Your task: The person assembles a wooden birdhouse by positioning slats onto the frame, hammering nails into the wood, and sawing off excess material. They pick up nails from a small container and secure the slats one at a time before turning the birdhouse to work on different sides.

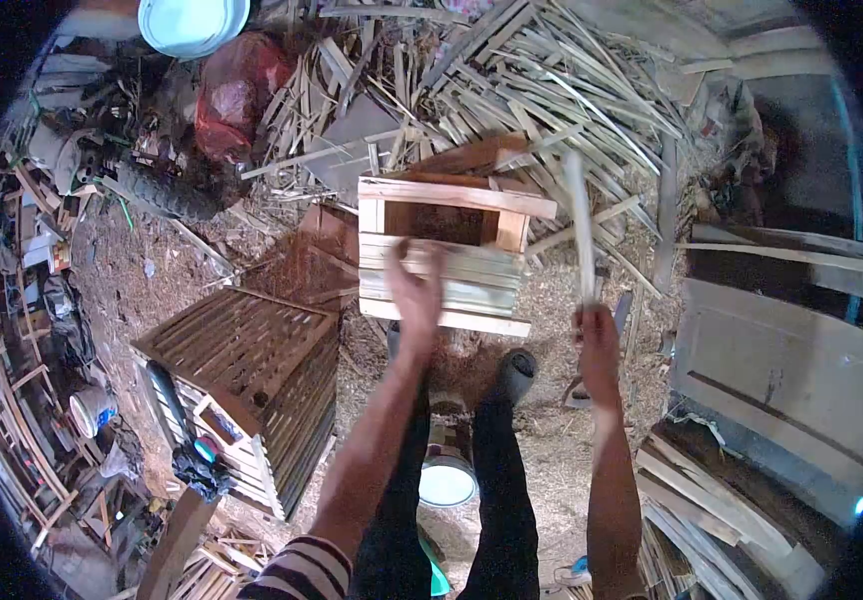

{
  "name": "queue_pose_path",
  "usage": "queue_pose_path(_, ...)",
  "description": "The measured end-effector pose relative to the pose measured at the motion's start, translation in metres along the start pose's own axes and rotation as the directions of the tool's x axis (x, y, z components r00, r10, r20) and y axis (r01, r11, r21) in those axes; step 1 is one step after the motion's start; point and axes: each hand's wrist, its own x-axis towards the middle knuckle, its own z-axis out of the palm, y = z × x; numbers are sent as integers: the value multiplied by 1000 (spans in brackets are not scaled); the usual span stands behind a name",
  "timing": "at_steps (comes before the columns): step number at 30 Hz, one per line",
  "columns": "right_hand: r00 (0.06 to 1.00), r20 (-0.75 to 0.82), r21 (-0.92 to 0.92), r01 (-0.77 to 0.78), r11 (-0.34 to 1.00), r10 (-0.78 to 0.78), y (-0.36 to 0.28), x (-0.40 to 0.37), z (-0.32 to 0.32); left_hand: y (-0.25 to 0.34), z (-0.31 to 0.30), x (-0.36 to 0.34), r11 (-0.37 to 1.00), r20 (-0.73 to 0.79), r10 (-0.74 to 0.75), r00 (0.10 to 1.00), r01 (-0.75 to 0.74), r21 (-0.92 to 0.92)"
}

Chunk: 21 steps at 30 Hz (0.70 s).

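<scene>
In front of me is a wooden crate with a frame of light boards and an opening near its top. Pale slats run across its lower front. My left hand lies over these slats, slightly blurred, with thumb and fingers apart. To the right of the crate, my right hand is closed around the lower end of a pale wooden strip, which points upward and is smeared by motion.
A brown slatted crate stands at left, with a black-handled tool on it. Loose wooden strips are heaped behind. A white-topped bucket sits between my legs. Boards lie at lower right, and sawdust covers the floor.
</scene>
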Motion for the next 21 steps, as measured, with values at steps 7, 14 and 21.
queue_pose_path(7,820,-290,-500,309,809,-493,-30,149,84,-45,-42,147,911,460,-65,886,-135,389)
queue_pose_path(14,930,-243,-75,267,961,-277,18,123,76,-97,-39,123,891,367,-245,897,357,-279)
queue_pose_path(21,984,-141,183,-85,979,112,145,-11,54,-119,-142,15,553,731,-550,404,832,-44)
